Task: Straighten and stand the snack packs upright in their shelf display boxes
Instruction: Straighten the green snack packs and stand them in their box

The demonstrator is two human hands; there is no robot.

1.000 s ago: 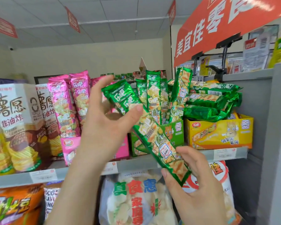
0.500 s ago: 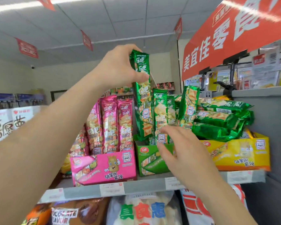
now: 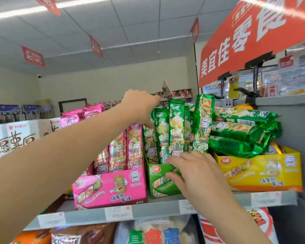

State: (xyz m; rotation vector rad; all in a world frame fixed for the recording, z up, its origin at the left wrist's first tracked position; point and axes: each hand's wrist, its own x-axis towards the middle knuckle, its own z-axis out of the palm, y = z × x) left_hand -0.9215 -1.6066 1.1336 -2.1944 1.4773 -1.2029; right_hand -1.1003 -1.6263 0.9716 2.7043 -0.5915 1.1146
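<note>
Several green snack packs (image 3: 176, 131) stand upright in the green display box (image 3: 157, 184) at the middle of the shelf. My left hand (image 3: 139, 107) reaches over them from the left and grips the top of the leftmost green pack (image 3: 149, 140), thumb in front, fingers curled behind. Lower down, my right hand (image 3: 192, 170) lies with spread fingers against the box front and the packs' lower ends. One green pack (image 3: 202, 124) leans at the box's right side. More green packs (image 3: 239, 132) lie flat across the yellow display box (image 3: 264, 171).
A pink display box (image 3: 113, 188) with upright pink packs (image 3: 134, 147) stands left of the green one. White chip cartons (image 3: 12, 138) sit further left. A grey shelf wall (image 3: 298, 134) closes the right side. Bagged snacks fill the shelf below, and a red sign (image 3: 253, 34) hangs overhead.
My left hand has lowered the green pack from high above into the green box's left side. My right hand has moved a little right and down along the box front.
</note>
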